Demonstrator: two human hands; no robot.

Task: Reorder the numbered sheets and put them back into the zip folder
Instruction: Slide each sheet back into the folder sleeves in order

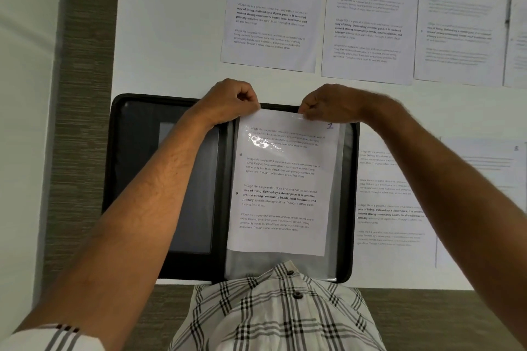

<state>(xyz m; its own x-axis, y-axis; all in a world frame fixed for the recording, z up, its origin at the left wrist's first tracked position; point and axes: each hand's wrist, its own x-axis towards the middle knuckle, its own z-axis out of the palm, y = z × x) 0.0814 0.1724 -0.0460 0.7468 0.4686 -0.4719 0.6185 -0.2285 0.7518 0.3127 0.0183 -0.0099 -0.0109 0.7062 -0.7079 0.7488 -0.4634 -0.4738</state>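
Hands: left hand (228, 101) and right hand (328, 104) each pinch the top edge of sheet 1 (281, 182) with curled fingers.
Table (176, 23): white; sheets 2 (271, 14) and 3 (370, 23) lie at its far side.
Zip folder (142, 179): black, lies open on the table.
Sheet 1: lies on the folder's right half, partly in a clear sleeve (340, 179).

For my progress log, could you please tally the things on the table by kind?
Numbered sheets: 6 (sheet 1 in the folder sleeve, held by both hands, sheet 2, sheet 3, three more at right)
Zip folder: 1
Total: 7
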